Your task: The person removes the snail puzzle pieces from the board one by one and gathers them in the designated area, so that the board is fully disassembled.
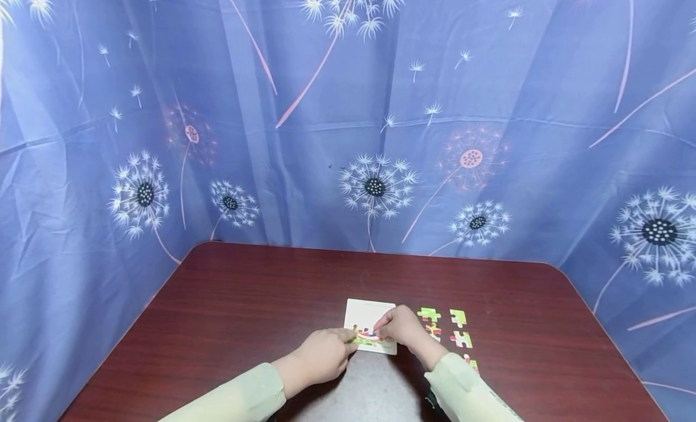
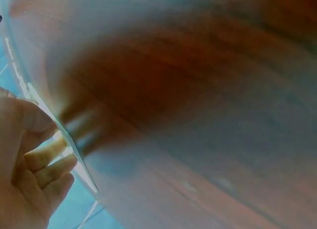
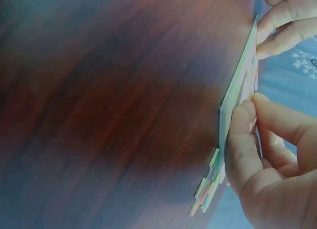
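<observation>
A white puzzle board (image 1: 370,310) lies on the table, its lower part covered with joined, colourful puzzle pieces (image 1: 367,341). At its left side, my left hand (image 1: 326,352) rests its fingertips on the board and the pieces. In the left wrist view the fingers (image 2: 54,167) reach onto the board's edge. From the right, my right hand (image 1: 405,326) pinches a small puzzle piece between thumb and index finger, low over the board; the fingertips hide most of it. In the right wrist view these fingertips (image 3: 251,104) meet close against the board (image 3: 237,90).
Loose puzzle pieces lie right of the board in two columns: a green one (image 1: 429,314), another green one (image 1: 458,317), a green-and-white one (image 1: 461,339), and others partly behind the right hand and sleeve. A blue dandelion-print curtain (image 1: 315,168) hangs around the dark red table (image 1: 244,301).
</observation>
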{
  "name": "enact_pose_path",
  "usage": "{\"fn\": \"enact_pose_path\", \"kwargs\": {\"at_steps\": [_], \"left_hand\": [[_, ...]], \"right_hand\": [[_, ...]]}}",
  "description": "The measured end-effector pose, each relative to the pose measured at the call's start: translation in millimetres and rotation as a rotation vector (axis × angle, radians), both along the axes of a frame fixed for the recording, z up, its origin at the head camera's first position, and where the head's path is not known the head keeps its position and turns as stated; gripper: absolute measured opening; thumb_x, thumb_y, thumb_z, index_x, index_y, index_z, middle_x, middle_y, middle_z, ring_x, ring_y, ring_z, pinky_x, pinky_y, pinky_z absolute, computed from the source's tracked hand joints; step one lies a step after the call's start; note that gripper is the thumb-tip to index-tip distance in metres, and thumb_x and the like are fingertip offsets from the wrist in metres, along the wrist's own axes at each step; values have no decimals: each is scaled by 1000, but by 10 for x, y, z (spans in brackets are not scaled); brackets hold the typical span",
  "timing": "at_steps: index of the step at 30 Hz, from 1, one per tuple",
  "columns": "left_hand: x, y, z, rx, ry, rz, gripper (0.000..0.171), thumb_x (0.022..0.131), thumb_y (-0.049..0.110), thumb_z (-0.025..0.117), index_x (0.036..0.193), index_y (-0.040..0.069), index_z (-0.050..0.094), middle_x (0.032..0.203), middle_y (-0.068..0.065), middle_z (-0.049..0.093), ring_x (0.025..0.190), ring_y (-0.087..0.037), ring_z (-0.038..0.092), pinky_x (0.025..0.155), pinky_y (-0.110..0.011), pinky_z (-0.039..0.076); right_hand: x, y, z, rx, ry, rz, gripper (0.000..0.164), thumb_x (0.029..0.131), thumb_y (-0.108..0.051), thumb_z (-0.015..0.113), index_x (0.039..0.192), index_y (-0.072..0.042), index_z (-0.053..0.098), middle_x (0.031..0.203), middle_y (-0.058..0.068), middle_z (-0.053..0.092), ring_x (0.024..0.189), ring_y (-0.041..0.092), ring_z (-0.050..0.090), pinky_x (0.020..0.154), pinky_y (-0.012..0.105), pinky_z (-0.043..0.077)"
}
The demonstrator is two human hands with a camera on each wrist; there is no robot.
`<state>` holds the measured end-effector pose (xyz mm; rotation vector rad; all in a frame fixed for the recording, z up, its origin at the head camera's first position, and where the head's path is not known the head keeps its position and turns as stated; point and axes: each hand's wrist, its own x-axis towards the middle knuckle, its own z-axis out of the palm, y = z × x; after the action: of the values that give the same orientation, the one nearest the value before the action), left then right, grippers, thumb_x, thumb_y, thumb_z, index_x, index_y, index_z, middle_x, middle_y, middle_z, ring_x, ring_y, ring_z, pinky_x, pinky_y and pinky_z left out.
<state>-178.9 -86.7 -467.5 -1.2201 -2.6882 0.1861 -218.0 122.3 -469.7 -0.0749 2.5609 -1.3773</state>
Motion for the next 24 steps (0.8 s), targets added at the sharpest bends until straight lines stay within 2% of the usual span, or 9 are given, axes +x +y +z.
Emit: {"fn": "enact_pose_path", "kwargs": {"at_steps": [6,11,17,24], "left_hand": [[0,21,10,-11,-9,18,30,91,23,67,119,21,78,126,5,75,116,-9,71,94,-24,58],[-15,39,6,-31,-30,30,31,92,24,66,120,23,77,127,6,74,114,-8,72,90,-25,59],[-39,21,-25,-25,-60,38,31,93,24,64,122,24,77,129,6,74,113,-8,73,88,-26,60],[-54,15,-44,3,-64,39,30,93,23,64,120,25,78,128,7,74,112,-9,73,84,-28,61]], "right_hand": [[11,2,13,-27,-12,-2,6,78,8,73,82,10,76,68,7,73,59,6,56,59,22,54],[-17,75,23,-88,-40,15,8,82,8,73,87,14,74,71,6,73,62,6,60,63,26,59],[-37,139,141,-106,-78,66,9,85,8,71,90,15,73,78,12,76,68,9,68,71,33,65],[-53,197,228,-82,-77,113,10,85,6,74,89,15,74,76,12,76,66,7,67,69,32,65]]}}
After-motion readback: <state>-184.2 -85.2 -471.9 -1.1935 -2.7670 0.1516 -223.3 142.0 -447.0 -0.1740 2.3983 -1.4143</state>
